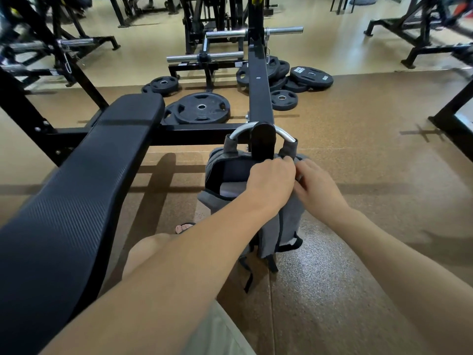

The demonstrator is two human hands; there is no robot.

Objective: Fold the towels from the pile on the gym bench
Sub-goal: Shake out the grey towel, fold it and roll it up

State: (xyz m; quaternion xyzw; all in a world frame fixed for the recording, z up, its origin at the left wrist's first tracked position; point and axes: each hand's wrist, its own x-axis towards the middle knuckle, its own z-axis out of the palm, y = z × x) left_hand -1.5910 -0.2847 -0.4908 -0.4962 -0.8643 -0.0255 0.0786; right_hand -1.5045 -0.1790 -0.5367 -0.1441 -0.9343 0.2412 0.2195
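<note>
While arms stretch forward, both hands [294,185] grip backpack [289,226].

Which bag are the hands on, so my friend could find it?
Start at the long black bench, then look to its right at the silver handle on the black bar. The grey bag hangs from it by its straps, mouth open. It is the only soft cloth thing among metal frames and plates.

Bench pad [76,188]: matt black ribbed vinyl; backpack [230,175]: grey woven cloth; hook [285,133]: polished metal; floor [358,162]: speckled, semi-glossy rubber
</note>
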